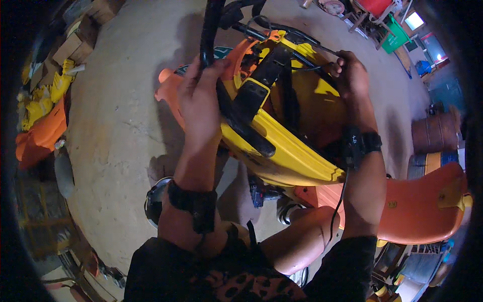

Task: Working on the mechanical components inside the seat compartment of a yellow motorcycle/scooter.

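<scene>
In front of me is a yellow and orange plastic body [292,146] with black metal tubes on it, tilted above the floor. My left hand [201,95] is wrapped round a thick black tube [210,35] at its left side. My right hand [349,73], at the far right side, has its fingers pinched on a thin black cable [307,68] that runs toward the middle of the body. A black bracket [261,80] crosses the yellow part between my hands. The cable's end is hidden in my right fingers.
An orange seat [422,206] stands at the right. Below the body, a dark power tool [257,194] rests on the concrete floor [121,121] by my legs. Yellow and orange plastic parts [45,121] are piled at the left. A green bin [395,35] stands far right.
</scene>
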Available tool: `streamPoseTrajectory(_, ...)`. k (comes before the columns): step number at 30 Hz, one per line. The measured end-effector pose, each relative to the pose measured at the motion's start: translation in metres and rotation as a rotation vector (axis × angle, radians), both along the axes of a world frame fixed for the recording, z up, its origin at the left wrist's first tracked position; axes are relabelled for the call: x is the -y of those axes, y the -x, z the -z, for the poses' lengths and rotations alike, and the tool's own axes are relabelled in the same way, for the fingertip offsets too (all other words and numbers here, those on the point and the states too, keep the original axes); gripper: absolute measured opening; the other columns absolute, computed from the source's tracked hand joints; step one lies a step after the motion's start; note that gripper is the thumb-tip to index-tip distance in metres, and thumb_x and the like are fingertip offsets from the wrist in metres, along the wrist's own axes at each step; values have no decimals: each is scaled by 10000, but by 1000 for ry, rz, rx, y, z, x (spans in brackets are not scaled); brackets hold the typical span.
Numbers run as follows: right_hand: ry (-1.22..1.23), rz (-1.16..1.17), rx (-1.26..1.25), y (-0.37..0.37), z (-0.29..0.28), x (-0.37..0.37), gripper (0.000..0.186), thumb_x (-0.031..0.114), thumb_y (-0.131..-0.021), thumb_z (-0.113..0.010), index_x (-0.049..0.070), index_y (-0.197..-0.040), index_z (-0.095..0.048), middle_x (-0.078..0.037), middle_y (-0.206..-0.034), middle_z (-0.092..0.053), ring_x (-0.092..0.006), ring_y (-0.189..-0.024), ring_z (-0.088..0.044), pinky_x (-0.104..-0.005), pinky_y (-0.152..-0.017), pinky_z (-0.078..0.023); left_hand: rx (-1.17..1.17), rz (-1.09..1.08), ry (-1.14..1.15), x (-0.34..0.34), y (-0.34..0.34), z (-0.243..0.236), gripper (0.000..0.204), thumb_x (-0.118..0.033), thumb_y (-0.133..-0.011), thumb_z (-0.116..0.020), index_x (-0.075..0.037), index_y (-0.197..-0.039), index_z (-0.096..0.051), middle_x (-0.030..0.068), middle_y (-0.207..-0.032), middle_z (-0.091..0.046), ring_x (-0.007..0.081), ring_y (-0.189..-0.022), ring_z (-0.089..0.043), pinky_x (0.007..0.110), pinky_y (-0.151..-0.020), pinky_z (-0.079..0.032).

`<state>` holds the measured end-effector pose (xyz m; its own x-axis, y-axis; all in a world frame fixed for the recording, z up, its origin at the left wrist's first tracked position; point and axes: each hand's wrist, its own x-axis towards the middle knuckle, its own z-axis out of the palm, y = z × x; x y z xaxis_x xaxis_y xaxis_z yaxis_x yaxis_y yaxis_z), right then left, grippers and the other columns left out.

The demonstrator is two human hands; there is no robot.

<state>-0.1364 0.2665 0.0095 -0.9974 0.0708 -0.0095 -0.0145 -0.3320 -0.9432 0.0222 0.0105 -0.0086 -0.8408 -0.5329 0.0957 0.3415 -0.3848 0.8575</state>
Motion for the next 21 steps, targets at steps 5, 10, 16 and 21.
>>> streamPoseTrajectory(5, -19, -84, 49, 3, 6, -6, 133, 70, -851, -504, -62, -849, -519, -80, -634, -466, -171, -487, -432, -295, -445, -358, 3, 1, -7, -3, 2, 2, 186, -105, -862, -546, 1, -993, -625, 40, -882, -649, 80, -815, -566, 187, -745, -420)
streamPoseTrajectory(10, -117, -84, 46, -3, 2, -3, 145, 72, -862, -491, -62, -902, -529, -59, -624, -456, -152, -479, -423, -278, -442, -351, 19, -13, 6, -2, 2, 1, 186, -106, -864, -549, 2, -994, -627, 46, -895, -652, 81, -826, -567, 194, -760, -419)
streamPoseTrajectory(16, -217, 18, 20, -16, -6, 2, 230, 107, -845, -514, -73, -981, -560, -108, -703, -549, -210, -567, -580, -318, -512, -504, -6, -8, -14, -3, 1, 0, 197, -100, -868, -553, 9, -1018, -620, 51, -908, -657, 90, -844, -577, 200, -772, -422)
streamPoseTrajectory(21, -264, 139, -8, -26, -16, 15, 117, 118, -838, -549, 1, -842, -561, 3, -568, -417, -112, -443, -394, -260, -418, -312, -4, -4, 7, -1, 0, 0, 202, -88, -865, -554, 11, -1031, -616, 56, -921, -659, 93, -850, -582, 196, -772, -424)
